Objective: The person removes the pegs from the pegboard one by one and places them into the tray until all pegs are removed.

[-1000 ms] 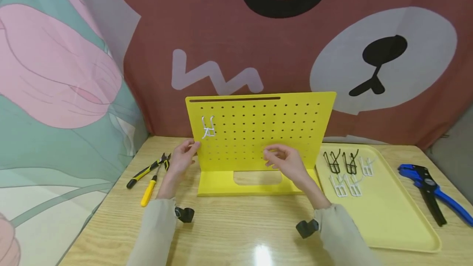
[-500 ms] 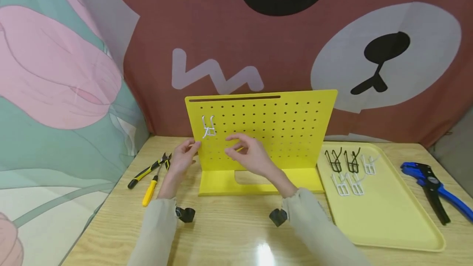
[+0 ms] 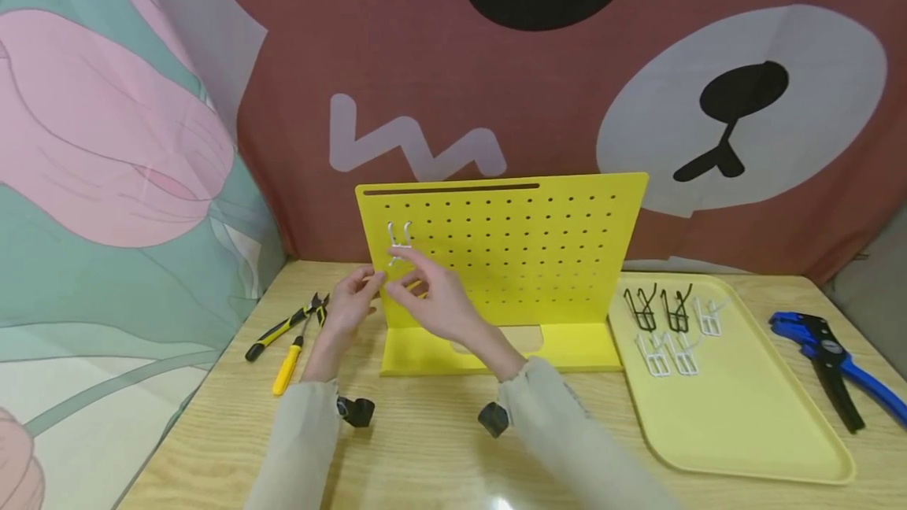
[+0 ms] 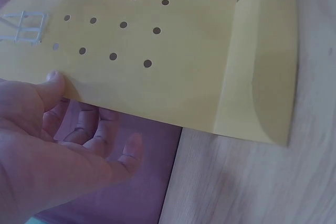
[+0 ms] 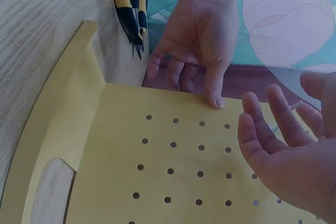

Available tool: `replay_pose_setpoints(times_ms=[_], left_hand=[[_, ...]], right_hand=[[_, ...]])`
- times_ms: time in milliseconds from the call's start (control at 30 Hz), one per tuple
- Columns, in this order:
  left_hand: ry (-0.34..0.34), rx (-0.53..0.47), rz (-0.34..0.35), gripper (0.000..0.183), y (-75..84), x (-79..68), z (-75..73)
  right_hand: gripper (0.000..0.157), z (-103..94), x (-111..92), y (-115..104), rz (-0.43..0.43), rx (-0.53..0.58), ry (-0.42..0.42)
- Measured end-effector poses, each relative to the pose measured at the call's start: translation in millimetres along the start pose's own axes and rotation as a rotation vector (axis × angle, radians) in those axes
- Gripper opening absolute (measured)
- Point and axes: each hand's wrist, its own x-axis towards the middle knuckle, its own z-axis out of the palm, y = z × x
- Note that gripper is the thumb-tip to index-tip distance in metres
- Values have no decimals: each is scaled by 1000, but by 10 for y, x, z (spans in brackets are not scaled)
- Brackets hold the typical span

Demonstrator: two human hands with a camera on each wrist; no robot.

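Note:
A yellow pegboard stand (image 3: 538, 246) is upright in the middle of the table. One white wire hook (image 3: 407, 233) hangs at its upper left, partly covered by a hand in the head view. My left hand (image 3: 347, 301) grips the board's left edge, thumb (image 4: 54, 85) on the front and fingers behind. My right hand (image 3: 442, 301) is at the hook, index finger over it and thumb lower, a gap between them. In the right wrist view a bit of the hook (image 5: 296, 106) shows among loosely bent fingers; whether they touch it I cannot tell.
On the right lies a pale yellow tray (image 3: 751, 423) with two black hooks (image 3: 641, 312) and three white hooks (image 3: 708, 318). A blue and black wire stripper (image 3: 825, 352) lies beyond it. Black-and-yellow pliers (image 3: 276, 334) and a yellow-handled screwdriver (image 3: 286, 368) lie at left.
My right hand has moved left across the front of the board, from its right half to the white hook. My left hand has stayed on the board's edge.

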Motion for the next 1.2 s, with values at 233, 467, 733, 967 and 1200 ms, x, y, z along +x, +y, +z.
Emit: replay_pose_setpoints(times_ms=[233, 467, 733, 967, 1200], left_hand=[[16, -4, -4, 24, 14, 0, 14], [12, -15, 5, 27, 11, 1, 21], [11, -5, -13, 28, 19, -5, 16], [13, -11, -8, 25, 17, -3, 19], [14, -3, -12, 28, 13, 4, 19]], right_hand=[[31, 42, 67, -23, 30, -20, 88], [22, 63, 131, 13, 4, -9, 182], [22, 39, 147, 12, 68, 13, 108], [24, 28, 110, 5, 92, 62, 50], [30, -49, 73, -98, 93, 139, 42]])
